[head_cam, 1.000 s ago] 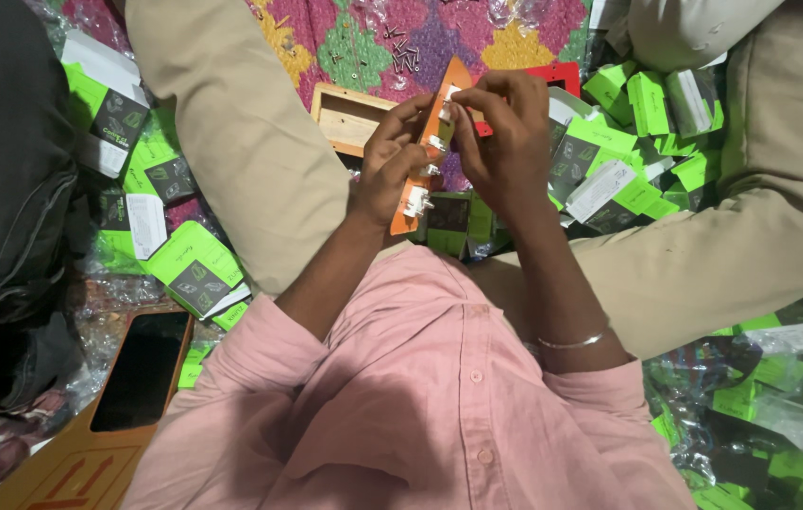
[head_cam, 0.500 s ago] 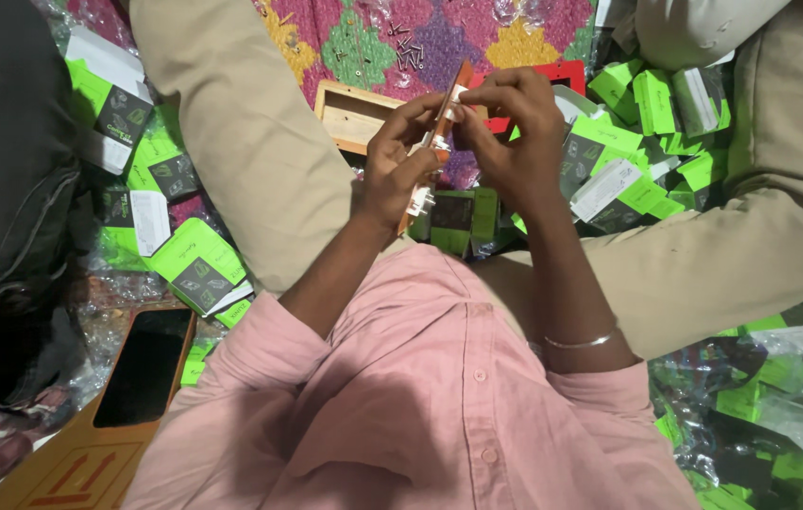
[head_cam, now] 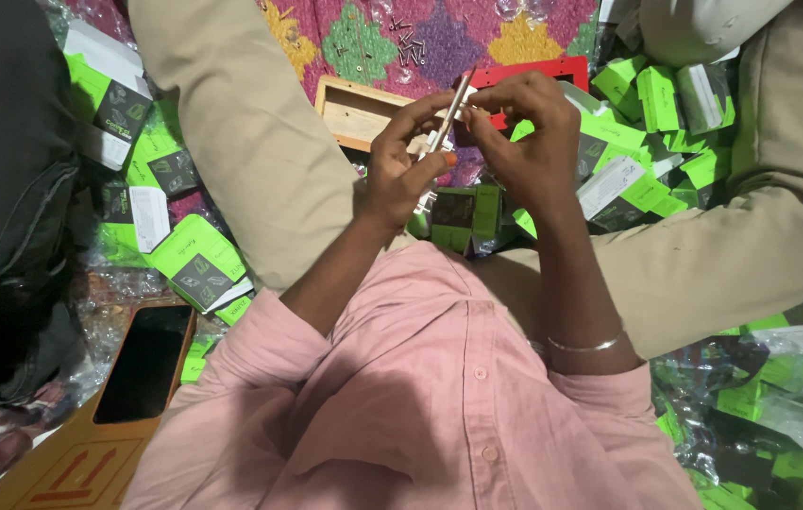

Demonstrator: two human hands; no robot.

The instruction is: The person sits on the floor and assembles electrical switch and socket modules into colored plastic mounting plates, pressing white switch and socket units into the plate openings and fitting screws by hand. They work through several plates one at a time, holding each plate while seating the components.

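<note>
My left hand [head_cam: 401, 165] and my right hand [head_cam: 524, 142] meet in front of me, between my bent knees in beige trousers. Together they pinch a thin flat white-and-orange piece [head_cam: 446, 123], seen nearly edge-on and tilted upward. The left thumb and fingers grip its lower part; the right fingertips hold its top. A thin bangle [head_cam: 585, 346] circles my right wrist. Just under my hands lies a green and black small box [head_cam: 463, 212].
Many small green boxes [head_cam: 651, 94] lie heaped right and left [head_cam: 195, 264]. A shallow wooden tray [head_cam: 354, 113] and a red frame [head_cam: 552, 68] sit on a patterned cloth with loose screws [head_cam: 406, 38]. A dark phone [head_cam: 143, 364] rests on an orange box. Another person in dark clothes [head_cam: 5, 189] sits at left.
The flat piece has turned from showing its orange face to nearly edge-on. Both hands stayed together and lifted slightly.
</note>
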